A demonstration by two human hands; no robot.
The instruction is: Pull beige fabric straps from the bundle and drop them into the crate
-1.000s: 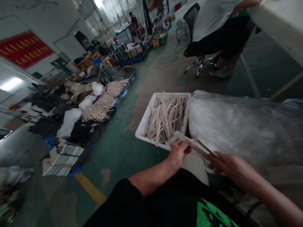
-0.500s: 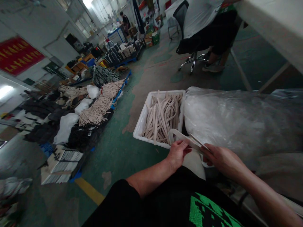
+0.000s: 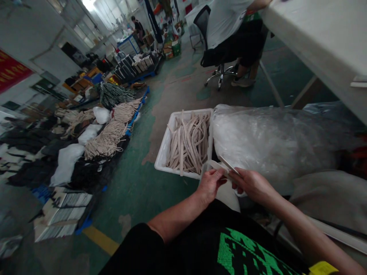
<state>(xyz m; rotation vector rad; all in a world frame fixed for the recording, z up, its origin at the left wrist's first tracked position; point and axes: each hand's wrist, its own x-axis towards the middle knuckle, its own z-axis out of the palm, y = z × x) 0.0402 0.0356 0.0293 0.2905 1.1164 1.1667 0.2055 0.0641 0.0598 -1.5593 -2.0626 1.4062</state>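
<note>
My left hand (image 3: 210,185) pinches a pale beige strap (image 3: 215,165), which loops just past the fingertips. Close beside it on the right, my right hand (image 3: 252,185) is closed around a thin, straight, stick-like piece (image 3: 227,164) whose tip points up and left. Whether that piece is a tool or a stiff end of the strap I cannot tell. Just beyond both hands stands a white plastic bin (image 3: 161,162) heaped with loose beige straps (image 3: 187,141).
A big clear plastic bag (image 3: 258,133) lies right of the bin. A pale table (image 3: 321,42) juts in at upper right, where a person (image 3: 226,26) sits on an office chair (image 3: 203,23). Pallets on the left carry bundled straps (image 3: 106,139) and white sacks (image 3: 67,160).
The view has swung slightly right. Both hands have come closer together, and the strap's loop beyond my left hand shows smaller. The stick-like piece now stands out more steeply from my right hand.
</note>
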